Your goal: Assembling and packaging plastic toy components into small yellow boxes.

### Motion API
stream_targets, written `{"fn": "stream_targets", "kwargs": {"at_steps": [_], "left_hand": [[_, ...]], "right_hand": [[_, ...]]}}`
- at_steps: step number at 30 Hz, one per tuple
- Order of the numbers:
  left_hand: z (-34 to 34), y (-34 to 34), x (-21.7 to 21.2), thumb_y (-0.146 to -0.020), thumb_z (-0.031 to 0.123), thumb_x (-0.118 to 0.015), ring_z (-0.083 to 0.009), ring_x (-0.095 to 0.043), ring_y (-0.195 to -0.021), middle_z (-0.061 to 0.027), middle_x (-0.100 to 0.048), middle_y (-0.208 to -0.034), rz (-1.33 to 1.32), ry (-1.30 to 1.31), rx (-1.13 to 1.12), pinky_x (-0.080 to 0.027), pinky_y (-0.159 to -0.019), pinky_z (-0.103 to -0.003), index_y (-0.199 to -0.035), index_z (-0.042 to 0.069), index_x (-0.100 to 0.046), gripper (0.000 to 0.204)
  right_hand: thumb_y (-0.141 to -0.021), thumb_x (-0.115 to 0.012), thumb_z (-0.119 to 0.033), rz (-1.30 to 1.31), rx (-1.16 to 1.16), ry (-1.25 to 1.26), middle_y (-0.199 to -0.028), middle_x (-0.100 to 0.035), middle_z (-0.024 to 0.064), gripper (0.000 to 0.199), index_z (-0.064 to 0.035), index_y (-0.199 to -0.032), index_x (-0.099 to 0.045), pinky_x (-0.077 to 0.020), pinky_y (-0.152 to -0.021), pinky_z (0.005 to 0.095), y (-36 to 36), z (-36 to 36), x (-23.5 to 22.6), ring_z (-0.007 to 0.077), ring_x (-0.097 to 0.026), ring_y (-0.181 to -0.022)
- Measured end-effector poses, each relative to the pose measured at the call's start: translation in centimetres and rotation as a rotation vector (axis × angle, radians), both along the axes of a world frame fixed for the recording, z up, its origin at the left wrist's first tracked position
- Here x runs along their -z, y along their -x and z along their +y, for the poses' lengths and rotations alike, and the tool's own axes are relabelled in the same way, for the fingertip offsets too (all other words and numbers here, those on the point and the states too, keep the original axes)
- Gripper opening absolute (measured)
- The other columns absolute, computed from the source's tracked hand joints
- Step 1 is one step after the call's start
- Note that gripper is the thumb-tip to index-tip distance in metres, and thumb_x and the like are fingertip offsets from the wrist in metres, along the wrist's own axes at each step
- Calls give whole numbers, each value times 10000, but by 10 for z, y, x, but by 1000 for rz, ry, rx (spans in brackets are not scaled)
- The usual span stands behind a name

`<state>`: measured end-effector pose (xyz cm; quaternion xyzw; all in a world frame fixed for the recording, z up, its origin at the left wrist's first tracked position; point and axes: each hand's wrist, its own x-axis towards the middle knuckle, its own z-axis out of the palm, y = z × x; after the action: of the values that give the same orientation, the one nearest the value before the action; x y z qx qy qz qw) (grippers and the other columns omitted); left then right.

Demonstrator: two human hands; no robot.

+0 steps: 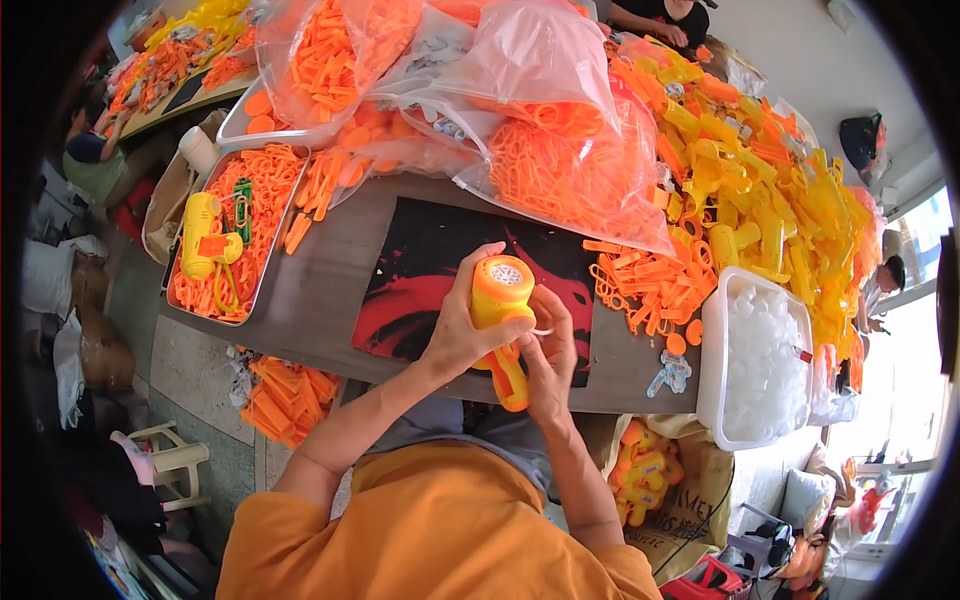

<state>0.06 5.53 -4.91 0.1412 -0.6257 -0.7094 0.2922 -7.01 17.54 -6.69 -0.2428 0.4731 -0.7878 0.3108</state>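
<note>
Over the middle of the mat I hold a yellow toy gun with a round orange-rimmed head and a white perforated disc facing up. My left hand wraps round its head and body, thumb across the front. My right hand closes on the other side by the orange and yellow handle. A thin white piece sticks out by my right fingers; I cannot tell whether it belongs to the toy. Beneath lies a black and red mat on the grey-brown table.
Left stands a tray of orange parts with a yellow toy and green-handled cutters. Bags of orange parts lie behind the mat. At right are loose orange clips, yellow shells and a white bin of translucent pieces.
</note>
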Motion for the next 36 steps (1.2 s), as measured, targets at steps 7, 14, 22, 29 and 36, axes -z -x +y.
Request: {"fn": "stream_targets", "kwargs": {"at_steps": [7,14,22,29,36], "left_hand": [[5,-1,15,-709,92,-841,-140,-549,-1102,-75,-549,-1198,102,29,-72,-471,-972,-303,-1410,51,-368,847],[-5,12,0,-753,95,-798,-123,-595,-985,-68,-597,-1111,-39,58,-69,-504,-886,-274,-1358,46,-435,707],[-28,7,-7,-662,531,-814,-258,-586,-912,-95,-534,-1048,-455,1336,71,-434,-903,-419,-1430,79,-428,972],[-34,-29,-14,-716,428,-794,-286,-476,-1244,-144,-551,-1262,-382,1368,-16,-362,-1053,-420,-1432,69,-439,876],[-38,-33,2,-765,76,-761,-326,-576,-1126,-147,-555,-1219,-347,620,40,-470,-962,-358,-1289,51,-568,558]], "right_hand": [[-1059,-446,-272,31,-69,-97,-1396,-451,114,522,-41,-1492,-268,-378,-1072,335,-23,-6,10,211,-472,-1273],[-1069,-417,-263,42,-67,-174,-1251,-549,83,462,-42,-1463,-322,-406,-1025,311,-4,-11,15,177,-529,-1167],[-799,-713,-114,1413,525,-870,-958,-626,79,105,-74,-894,-695,-420,-849,411,118,28,5,281,-554,-960],[-768,-725,-119,1522,392,-883,-1038,-569,83,138,-78,-882,-658,-385,-863,411,146,12,17,266,-514,-1025],[-918,-614,-32,988,196,-501,-898,-612,79,88,-6,-983,-561,-466,-700,319,127,-22,-15,202,-585,-757]]}}
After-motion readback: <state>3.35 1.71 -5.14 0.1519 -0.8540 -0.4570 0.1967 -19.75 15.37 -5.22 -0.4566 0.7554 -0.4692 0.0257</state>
